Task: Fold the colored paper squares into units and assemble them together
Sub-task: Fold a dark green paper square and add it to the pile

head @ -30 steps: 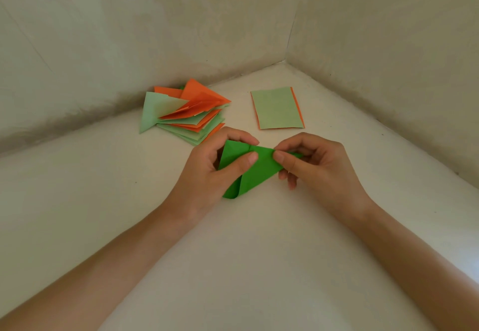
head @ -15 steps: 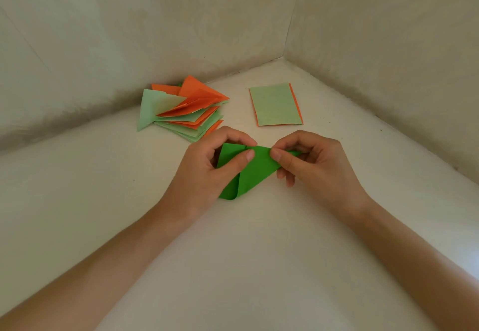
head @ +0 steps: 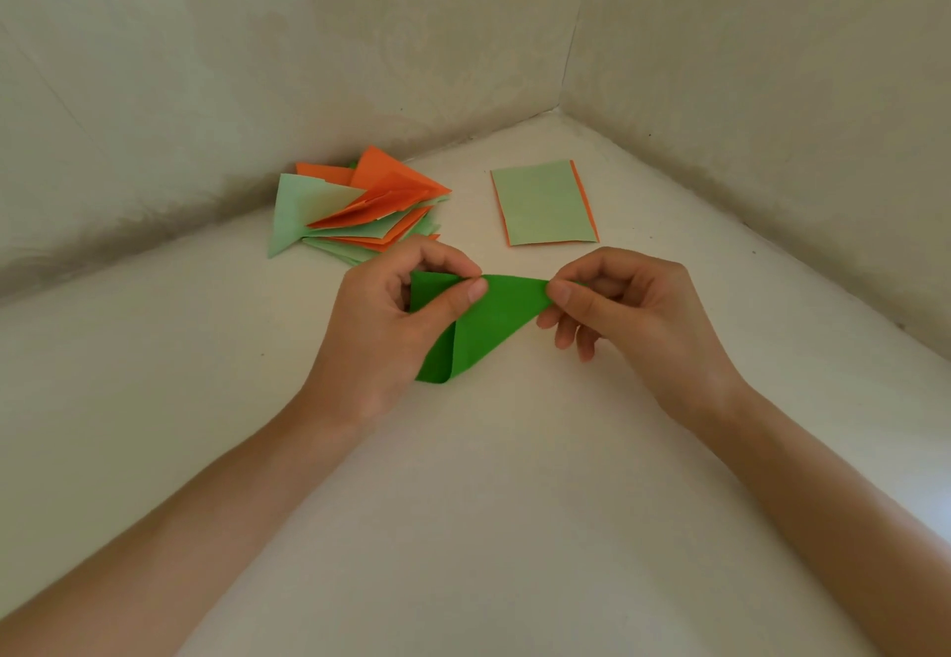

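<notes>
Left hand (head: 383, 332) and right hand (head: 625, 311) pinch green paper (head: 489, 319).

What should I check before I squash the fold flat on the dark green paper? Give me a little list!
1. Left hand has a grip on the green paper: ok, thumb and forefinger pinch its top edge.
2. Right hand holds the other top corner: ok, pinched.
3. Top edges line up: cannot tell, fingers hide them.
4. Fold pressed sharp: not ok, the lower bend is rounded.
5. Pile of folded units and flat sheets out of the way: ok, both lie apart, farther back.
</notes>
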{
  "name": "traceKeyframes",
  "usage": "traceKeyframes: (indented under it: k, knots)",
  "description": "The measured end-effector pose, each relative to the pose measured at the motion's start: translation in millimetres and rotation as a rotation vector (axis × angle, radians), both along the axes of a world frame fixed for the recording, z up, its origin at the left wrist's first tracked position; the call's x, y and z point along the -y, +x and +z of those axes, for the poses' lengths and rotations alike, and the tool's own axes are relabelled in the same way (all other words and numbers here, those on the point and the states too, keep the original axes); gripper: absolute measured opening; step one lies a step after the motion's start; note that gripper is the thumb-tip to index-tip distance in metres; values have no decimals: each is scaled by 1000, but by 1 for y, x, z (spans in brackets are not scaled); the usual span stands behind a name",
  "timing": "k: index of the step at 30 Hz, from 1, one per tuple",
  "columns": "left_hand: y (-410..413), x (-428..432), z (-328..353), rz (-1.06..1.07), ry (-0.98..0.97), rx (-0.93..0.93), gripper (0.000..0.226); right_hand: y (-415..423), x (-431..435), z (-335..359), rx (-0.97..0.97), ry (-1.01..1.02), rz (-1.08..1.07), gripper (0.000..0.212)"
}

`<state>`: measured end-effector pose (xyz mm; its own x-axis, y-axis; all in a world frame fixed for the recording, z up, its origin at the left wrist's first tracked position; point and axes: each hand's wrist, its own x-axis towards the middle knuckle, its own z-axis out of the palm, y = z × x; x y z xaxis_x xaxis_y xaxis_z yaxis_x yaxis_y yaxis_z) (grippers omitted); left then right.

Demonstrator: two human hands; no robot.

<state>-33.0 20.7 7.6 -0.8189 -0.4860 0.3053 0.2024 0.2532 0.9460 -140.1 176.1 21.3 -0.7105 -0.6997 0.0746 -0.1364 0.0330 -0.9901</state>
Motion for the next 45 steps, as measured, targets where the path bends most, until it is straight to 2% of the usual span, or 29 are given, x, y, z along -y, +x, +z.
traceKeyframes:
  k: [6,12,19,22,28,38,41,45]
  knots:
    - [-1,3,0,25,-56,22,19,-1,2,0,51,27,-32,13]
    - [-1,8,-4,25,-188,64,19,-4,0,-2,-77,227,-49,11]
    - [4,2,0,-59,-263,36,11,4,4,3,104,127,94,4]
    - [4,1,-1,-56,-263,44,15,2,4,1,62,145,76,5]
    - [1,2,-3,-26,-220,50,17,0,1,-3,-142,202,58,6]
    - [1,10,-2,17,-188,6,21,-3,0,1,-45,130,-5,10]
    - [2,9,-3,49,-354,44,13,-3,-2,-3,-205,229,-19,15]
    - [4,5,-5,93,-984,-12,18,-4,-2,-7,-395,373,-55,15]
